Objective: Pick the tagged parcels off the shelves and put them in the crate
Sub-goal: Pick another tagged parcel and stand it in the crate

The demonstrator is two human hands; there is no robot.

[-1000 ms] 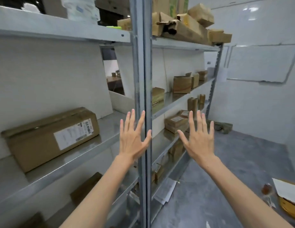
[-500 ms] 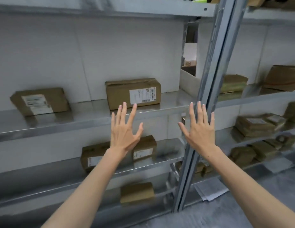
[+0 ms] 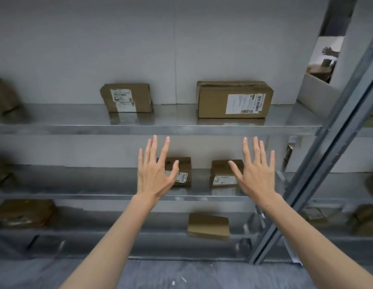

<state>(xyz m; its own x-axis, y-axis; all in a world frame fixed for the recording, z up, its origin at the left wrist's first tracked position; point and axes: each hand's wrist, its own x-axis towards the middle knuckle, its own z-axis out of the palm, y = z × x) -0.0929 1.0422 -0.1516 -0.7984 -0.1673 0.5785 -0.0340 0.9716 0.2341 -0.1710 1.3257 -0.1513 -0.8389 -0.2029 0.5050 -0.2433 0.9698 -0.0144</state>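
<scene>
Close in front: left hand [image 3: 155, 176] and right hand [image 3: 257, 176] raised, backs to the camera, fingers [image 3: 150, 152] straight and spread wide, holding nothing. Behind them, the middle shelf [image 3: 77, 196] carries two small tagged parcels. Left parcel [image 3: 184, 165] sits partly behind the left hand, right parcel [image 3: 220, 174] behind the right thumb; contact seems unlikely, view unclear. Open shelf lies either side. Slanting steel upright [image 3: 319, 163] bounds the bay rightward. Farther up, on the top shelf [image 3: 77, 129]: long parcel [image 3: 234, 99], long axis along the shelf edge, label facing out; smaller parcel [image 3: 127, 98] well apart, leftward.
</scene>
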